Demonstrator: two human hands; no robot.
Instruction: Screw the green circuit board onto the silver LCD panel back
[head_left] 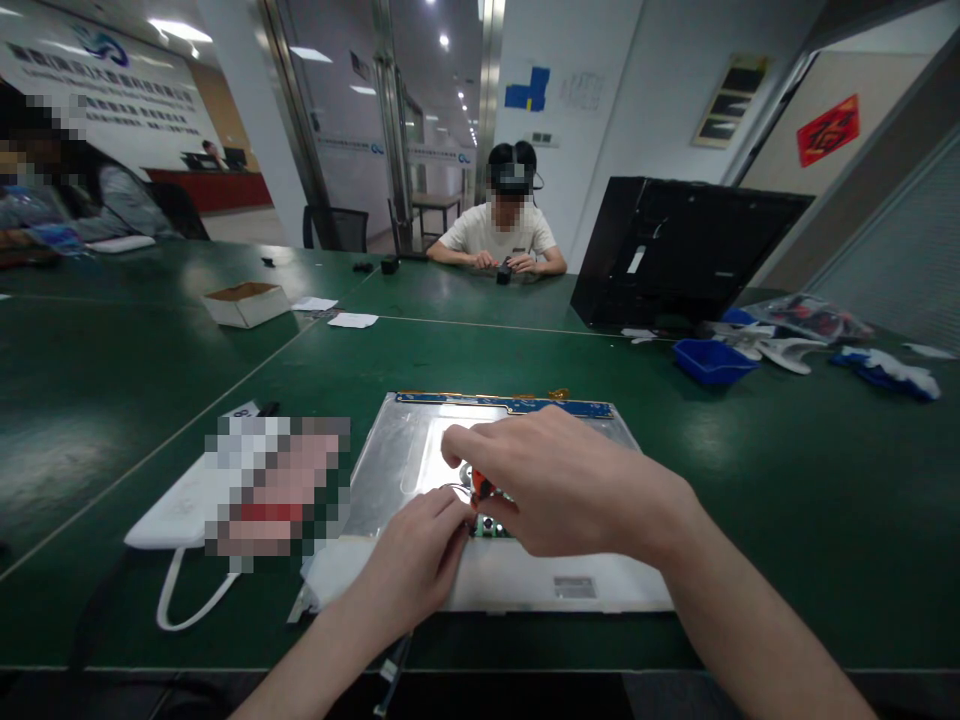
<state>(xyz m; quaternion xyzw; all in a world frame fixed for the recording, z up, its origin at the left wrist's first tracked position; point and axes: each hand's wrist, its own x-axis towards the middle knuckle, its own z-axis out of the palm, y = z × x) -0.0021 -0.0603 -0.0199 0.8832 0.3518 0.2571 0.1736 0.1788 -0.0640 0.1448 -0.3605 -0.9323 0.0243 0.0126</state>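
Observation:
A flat metal display panel (pixel 382 460) lies in front of me, with a blue circuit strip (pixel 517 405) along its far edge and a white band along its near edge. My right hand (pixel 570 480) is closed from above around an orange-and-black screwdriver (pixel 480 485), held upright over the panel; its tip is hidden. Close beside it, my left hand (pixel 420 545) rests on the panel with its fingers pressed together near the tool. Whatever those fingertips hold is hidden. A small green circuit board (pixel 491 527) shows between my hands. A thin cable (pixel 394 675) hangs over the table's front edge.
Left of the panel lie a white device with a cable (pixel 172 500) and a blurred pinkish object (pixel 281 490). Farther off are a cardboard box (pixel 246 305), papers, a blue tray (pixel 715 360) and a large black monitor (pixel 675 250). A person (pixel 502 225) sits opposite, handling a small black object.

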